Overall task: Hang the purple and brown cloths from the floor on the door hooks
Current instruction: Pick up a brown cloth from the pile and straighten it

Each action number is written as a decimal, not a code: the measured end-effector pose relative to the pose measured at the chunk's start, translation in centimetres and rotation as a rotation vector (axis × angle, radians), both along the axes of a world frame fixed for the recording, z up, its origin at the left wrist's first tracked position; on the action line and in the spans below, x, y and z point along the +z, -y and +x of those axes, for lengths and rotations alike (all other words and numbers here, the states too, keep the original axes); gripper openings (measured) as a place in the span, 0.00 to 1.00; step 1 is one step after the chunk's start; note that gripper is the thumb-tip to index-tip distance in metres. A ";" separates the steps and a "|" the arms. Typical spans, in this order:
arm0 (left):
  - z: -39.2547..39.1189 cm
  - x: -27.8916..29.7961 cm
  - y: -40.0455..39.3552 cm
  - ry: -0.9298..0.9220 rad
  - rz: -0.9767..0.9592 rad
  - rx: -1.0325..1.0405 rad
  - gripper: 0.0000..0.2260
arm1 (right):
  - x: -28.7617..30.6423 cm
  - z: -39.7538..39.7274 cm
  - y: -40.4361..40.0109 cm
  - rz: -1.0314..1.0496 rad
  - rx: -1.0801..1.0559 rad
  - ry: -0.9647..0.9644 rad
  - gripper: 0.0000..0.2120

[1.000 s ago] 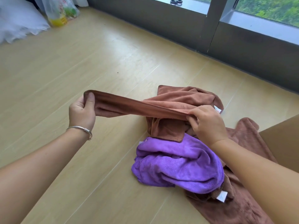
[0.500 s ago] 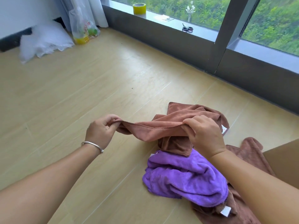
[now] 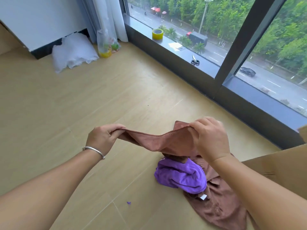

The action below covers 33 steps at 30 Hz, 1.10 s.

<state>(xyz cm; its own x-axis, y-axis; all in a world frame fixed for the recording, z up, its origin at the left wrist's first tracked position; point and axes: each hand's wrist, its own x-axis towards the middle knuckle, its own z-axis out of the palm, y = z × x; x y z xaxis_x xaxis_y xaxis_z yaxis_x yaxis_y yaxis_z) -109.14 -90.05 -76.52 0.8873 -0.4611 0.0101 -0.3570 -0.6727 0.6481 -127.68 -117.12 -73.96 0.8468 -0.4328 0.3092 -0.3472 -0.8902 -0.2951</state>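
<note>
Stretching between both hands, a soft brown microfibre cloth is held up by its top edge above the pale wooden floor. The left hand is clamped on one end of that edge with fingers and thumb pinched; the right hand is closed on the other end. Compared with a second ago, the cloth is lifted higher and its edge is drawn out flatter rather than bunched into a rope, and the view is raised toward the dark-framed window. Its lower part still trails down to the pile. A crumpled purple fleece cloth lies on the floor just below, resting on a second brown cloth spread beneath it, beside a tan cardboard box. No door hooks are visible. The change is judged to mean that the first cloth is picked up and opened for hanging, while carrying it to the hooks and collecting the purple cloth remain undone.
</note>
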 end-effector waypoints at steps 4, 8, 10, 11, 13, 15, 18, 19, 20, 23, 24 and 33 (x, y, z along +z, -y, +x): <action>0.3 8.8 -2.6 -0.088 0.005 -0.019 0.08 | 8.5 1.2 -1.4 -0.002 0.001 -0.102 0.04; 0.9 17.0 -6.1 -0.156 -0.052 0.053 0.11 | 16.6 2.5 -3.5 -0.021 0.041 -0.153 0.05; 1.2 20.5 -8.2 -0.195 -0.106 0.133 0.09 | 20.3 3.2 -4.9 -0.028 0.065 -0.155 0.05; 1.4 22.1 -9.3 -0.205 -0.140 0.164 0.09 | 22.0 3.7 -5.6 -0.032 0.080 -0.159 0.05; 1.6 25.1 -11.3 -0.199 -0.191 0.195 0.09 | 25.1 4.7 -7.0 -0.049 0.100 -0.180 0.06; 1.9 27.8 -13.3 -0.190 -0.224 0.215 0.11 | 27.6 5.8 -8.4 -0.066 0.124 -0.202 0.07; 2.7 31.3 -16.5 -0.140 -0.209 0.235 0.12 | 30.7 7.7 -10.5 -0.080 0.154 -0.226 0.07; 3.1 32.3 -17.6 -0.119 -0.189 0.244 0.12 | 31.5 8.5 -11.1 -0.081 0.163 -0.234 0.08; 3.5 33.1 -18.7 -0.101 -0.173 0.256 0.12 | 32.0 9.4 -11.6 -0.079 0.176 -0.242 0.08; 5.3 34.8 -22.3 -0.063 -0.137 0.302 0.09 | 33.0 12.4 -13.6 -0.064 0.220 -0.258 0.08; 5.9 35.1 -23.5 -0.046 -0.121 0.322 0.08 | 33.1 13.4 -14.4 -0.062 0.241 -0.257 0.08; 8.1 33.6 -33.6 0.039 -0.065 0.537 0.06 | 31.8 20.6 -24.1 -0.102 0.305 -0.294 0.10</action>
<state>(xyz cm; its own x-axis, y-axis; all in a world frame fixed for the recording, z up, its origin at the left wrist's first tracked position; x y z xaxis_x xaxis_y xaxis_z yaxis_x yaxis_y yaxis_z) -101.02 -56.49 -42.88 0.9964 0.0596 0.0607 0.0015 -0.7259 0.6878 -107.04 -92.98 -42.21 0.9896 -0.1286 0.0645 -0.1196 -0.9845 -0.1280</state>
